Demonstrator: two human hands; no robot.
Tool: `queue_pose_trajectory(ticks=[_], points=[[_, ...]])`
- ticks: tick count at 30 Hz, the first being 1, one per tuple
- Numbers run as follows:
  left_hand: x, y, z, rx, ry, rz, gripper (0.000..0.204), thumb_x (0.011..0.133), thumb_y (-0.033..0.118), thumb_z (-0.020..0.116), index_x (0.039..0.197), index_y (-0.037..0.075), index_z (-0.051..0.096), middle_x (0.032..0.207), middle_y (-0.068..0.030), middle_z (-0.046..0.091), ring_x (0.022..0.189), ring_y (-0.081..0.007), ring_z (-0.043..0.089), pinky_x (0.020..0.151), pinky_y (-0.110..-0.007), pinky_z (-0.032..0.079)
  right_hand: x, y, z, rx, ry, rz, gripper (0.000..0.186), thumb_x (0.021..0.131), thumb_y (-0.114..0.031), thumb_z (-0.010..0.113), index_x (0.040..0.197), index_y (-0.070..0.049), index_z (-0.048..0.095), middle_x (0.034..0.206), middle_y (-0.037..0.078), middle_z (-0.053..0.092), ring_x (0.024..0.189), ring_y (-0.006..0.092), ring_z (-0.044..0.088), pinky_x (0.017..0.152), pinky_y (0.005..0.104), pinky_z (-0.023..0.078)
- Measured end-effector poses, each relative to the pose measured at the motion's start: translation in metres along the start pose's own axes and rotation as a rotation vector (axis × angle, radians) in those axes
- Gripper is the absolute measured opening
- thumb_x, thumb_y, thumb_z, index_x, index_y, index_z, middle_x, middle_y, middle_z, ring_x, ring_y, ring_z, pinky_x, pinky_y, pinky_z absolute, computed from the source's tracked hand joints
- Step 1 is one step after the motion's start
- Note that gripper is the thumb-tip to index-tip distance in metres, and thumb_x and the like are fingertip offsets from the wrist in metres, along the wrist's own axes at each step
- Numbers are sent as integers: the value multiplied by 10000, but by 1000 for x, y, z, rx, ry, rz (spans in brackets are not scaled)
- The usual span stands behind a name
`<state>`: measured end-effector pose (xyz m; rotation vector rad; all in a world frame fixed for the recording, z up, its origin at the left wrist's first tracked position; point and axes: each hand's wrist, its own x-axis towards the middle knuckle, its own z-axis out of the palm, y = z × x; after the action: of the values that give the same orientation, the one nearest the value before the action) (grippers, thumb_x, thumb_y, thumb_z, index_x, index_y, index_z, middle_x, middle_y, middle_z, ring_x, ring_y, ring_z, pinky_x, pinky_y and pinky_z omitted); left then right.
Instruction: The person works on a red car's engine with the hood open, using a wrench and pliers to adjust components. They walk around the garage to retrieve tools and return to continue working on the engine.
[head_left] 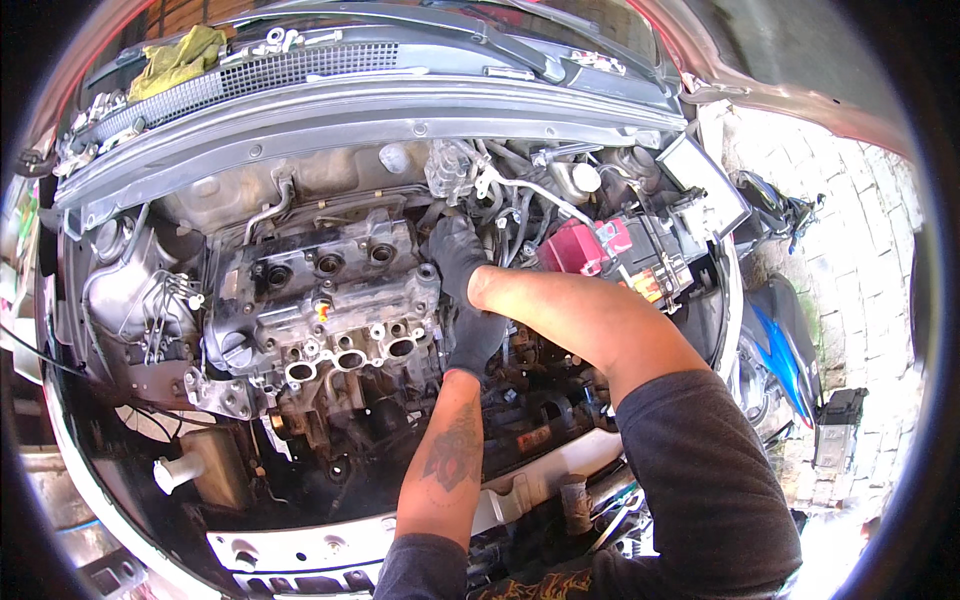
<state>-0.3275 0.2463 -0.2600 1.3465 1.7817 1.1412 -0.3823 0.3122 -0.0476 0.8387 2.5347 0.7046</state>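
Both my hands wear black gloves and reach in at the right end of the engine's valve cover, beside a bundle of hoses. My right hand is the upper one, bent over the gap between engine and hoses. My left hand lies just below it, partly behind my right wrist, beside the cylinder head's open ports. The fingers of both are mostly hidden, and I cannot make out what they touch or hold.
A red cover and white-capped reservoir sit to the right. A yellow cloth and loose parts lie on the cowl. The front crossmember spans the lower edge. Outside, a blue-and-black motorbike stands on paving.
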Motion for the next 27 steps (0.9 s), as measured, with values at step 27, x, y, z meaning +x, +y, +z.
queue_pose_trajectory(ticks=[27], points=[[-20, 111, -67, -5, 83, 129, 470, 880, 358, 711, 1236, 85, 572, 1140, -146, 667, 1028, -356, 666, 859, -469, 542, -90, 87, 9, 2544, -880, 284, 72, 903, -161, 631, 925, -93, 632, 883, 60, 666, 785, 205, 649, 738, 427, 553]])
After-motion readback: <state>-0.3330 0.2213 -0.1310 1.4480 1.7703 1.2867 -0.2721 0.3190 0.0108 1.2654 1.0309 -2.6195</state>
